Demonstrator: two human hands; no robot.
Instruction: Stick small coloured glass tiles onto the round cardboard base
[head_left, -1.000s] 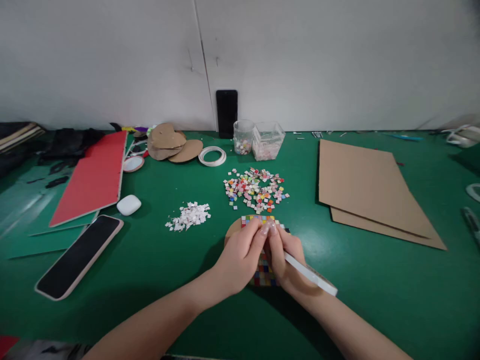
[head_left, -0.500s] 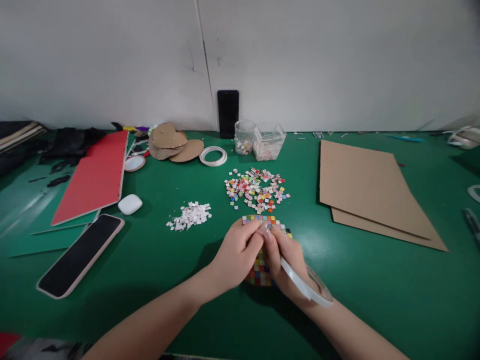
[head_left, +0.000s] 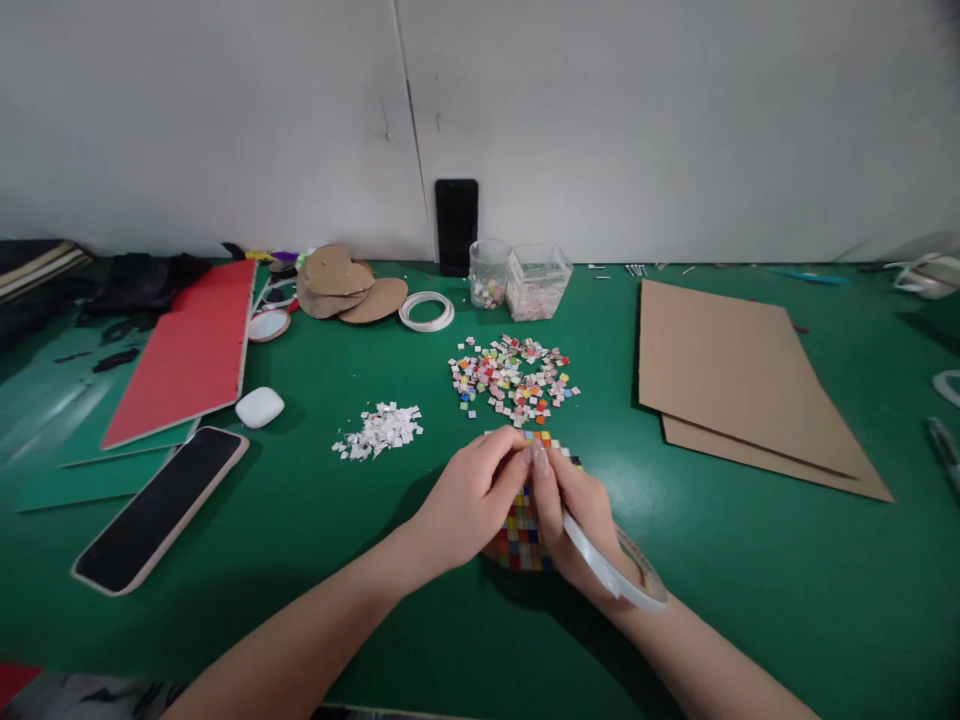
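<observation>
Both hands meet over a cardboard piece covered with small coloured mosaic tiles [head_left: 522, 532] on the green table. My right hand [head_left: 577, 520] holds a white roll of tape [head_left: 622, 575] and pinches at its end. My left hand [head_left: 469, 500] has its fingertips pressed together against the right fingertips, apparently on the tape end. A loose pile of coloured tiles [head_left: 512, 380] lies just beyond the hands. A smaller heap of white paper scraps [head_left: 379, 432] lies to the left.
Brown cardboard sheets [head_left: 739, 375] lie at right. A phone [head_left: 160, 508], a white earbud case [head_left: 259, 407] and a red board [head_left: 187, 350] lie at left. Two clear containers [head_left: 534, 282], a second tape roll [head_left: 426, 311], cardboard cut-outs [head_left: 346, 285] and a standing phone [head_left: 456, 225] are at the back.
The tape roll in my right hand has turned from edge-on to show its ring. Both hands have shifted slightly, fingertips still together over the tiled piece.
</observation>
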